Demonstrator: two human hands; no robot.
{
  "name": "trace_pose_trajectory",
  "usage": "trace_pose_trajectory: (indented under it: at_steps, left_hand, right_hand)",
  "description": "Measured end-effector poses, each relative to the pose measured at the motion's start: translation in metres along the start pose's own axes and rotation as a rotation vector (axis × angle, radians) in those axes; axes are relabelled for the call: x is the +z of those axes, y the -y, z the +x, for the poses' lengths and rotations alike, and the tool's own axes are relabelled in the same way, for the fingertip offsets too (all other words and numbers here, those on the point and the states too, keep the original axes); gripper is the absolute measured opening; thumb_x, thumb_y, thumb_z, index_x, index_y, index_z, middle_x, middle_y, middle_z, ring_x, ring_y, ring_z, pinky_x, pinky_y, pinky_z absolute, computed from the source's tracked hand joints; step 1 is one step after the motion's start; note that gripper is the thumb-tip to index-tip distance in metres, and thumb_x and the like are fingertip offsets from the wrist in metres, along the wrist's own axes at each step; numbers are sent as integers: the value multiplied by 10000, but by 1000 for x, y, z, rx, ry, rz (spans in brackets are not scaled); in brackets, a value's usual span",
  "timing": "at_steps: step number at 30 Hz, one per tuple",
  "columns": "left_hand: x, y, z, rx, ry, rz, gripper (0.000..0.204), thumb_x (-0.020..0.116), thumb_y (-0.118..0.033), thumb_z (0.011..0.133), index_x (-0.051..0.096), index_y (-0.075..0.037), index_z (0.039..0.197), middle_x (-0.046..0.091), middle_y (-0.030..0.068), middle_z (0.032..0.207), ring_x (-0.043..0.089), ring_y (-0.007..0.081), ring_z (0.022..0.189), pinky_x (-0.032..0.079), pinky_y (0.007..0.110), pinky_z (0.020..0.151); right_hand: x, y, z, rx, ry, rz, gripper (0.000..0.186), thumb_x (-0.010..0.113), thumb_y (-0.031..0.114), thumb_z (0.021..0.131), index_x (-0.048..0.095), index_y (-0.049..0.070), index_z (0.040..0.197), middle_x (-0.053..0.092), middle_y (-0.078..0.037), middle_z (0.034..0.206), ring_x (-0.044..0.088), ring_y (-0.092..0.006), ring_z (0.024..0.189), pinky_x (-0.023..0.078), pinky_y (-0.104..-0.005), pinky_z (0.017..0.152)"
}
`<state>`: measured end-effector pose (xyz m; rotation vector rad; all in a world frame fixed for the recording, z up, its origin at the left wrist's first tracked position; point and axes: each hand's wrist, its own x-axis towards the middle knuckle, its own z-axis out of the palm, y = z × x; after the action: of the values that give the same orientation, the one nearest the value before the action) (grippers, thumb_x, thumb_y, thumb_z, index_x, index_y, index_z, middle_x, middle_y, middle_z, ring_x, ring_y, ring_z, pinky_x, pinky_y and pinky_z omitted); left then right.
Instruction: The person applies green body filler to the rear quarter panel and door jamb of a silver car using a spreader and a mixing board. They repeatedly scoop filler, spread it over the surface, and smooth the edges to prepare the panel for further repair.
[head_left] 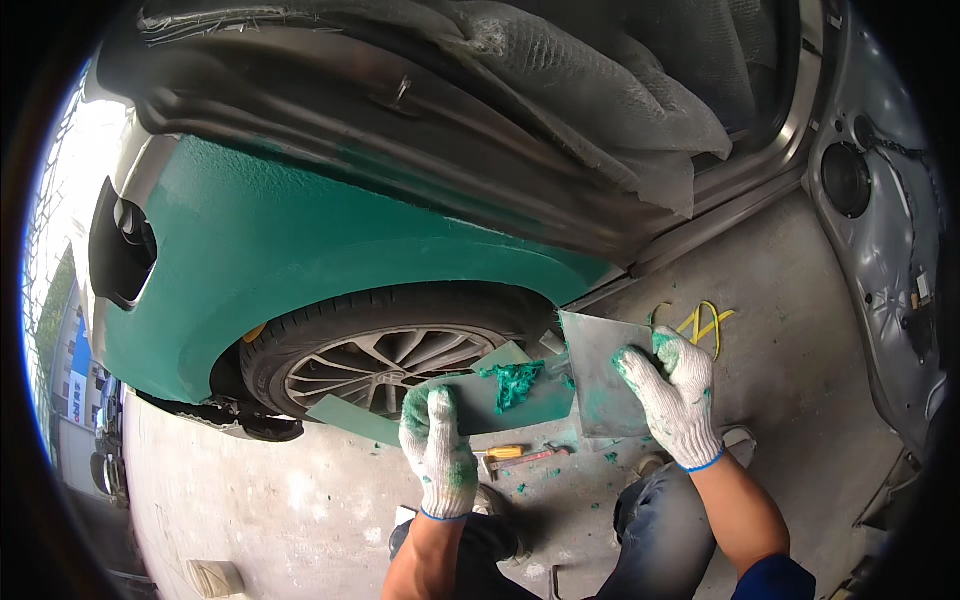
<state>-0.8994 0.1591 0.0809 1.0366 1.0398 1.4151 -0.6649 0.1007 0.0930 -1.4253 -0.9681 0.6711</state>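
Note:
My left hand (438, 455), in a white knit glove stained green, grips a flat putty board (475, 405), its thumb on top. A lump of green body filler (515, 383) sits on that board. My right hand (682, 400), gloved the same way, is closed on the side of a grey rectangular filler spreader (605, 365) with green smears. The spreader's left edge is close to the board's right end; whether they touch I cannot tell. Beyond both hands, a car's rear fender (300, 230) is coated in green filler above the wheel (385, 365).
Clear plastic sheeting (560, 70) hangs in the door opening. An open door panel (880, 220) stands at right. On the floor lie a yellow-handled tool (506, 452), a hammer-like tool (530, 458), yellow strapping (708, 325) and green crumbs. A pale tub (214, 578) is at lower left.

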Motion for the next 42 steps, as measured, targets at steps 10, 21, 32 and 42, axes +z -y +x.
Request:
trace_pose_trajectory:
  at_steps: [10,21,32,42]
  left_hand:
    - [17,-2,-57,-121,127,24,168,622,-106,993,606,-12,1131,628,-3,1032,546,47,912,451,213,815]
    - [-3,-17,-72,-73,590,623,239,629,-180,985,685,21,1101,729,128,912,642,128,806,523,299,768]
    - [-15,-24,-61,51,373,356,246,647,-246,973,656,-3,1006,612,-10,874,503,69,782,429,238,740]
    - [-16,-23,-52,35,253,323,209,643,-201,990,671,0,1038,630,-8,921,510,63,841,433,226,800]
  right_hand:
    - [43,-5,-55,115,-226,177,212,719,160,906,679,-46,875,655,-90,702,556,-132,631,462,-308,613]
    - [-1,4,-92,94,-505,392,183,693,95,929,678,-23,1069,712,-52,932,629,-100,806,528,-266,778]
    - [-26,-20,-125,-135,357,-321,246,696,196,898,726,55,1097,727,-133,916,696,-284,827,556,-350,759]
    - [10,5,-137,-646,-114,-755,381,675,114,806,706,206,1175,662,18,1245,584,-208,1115,443,-401,987]
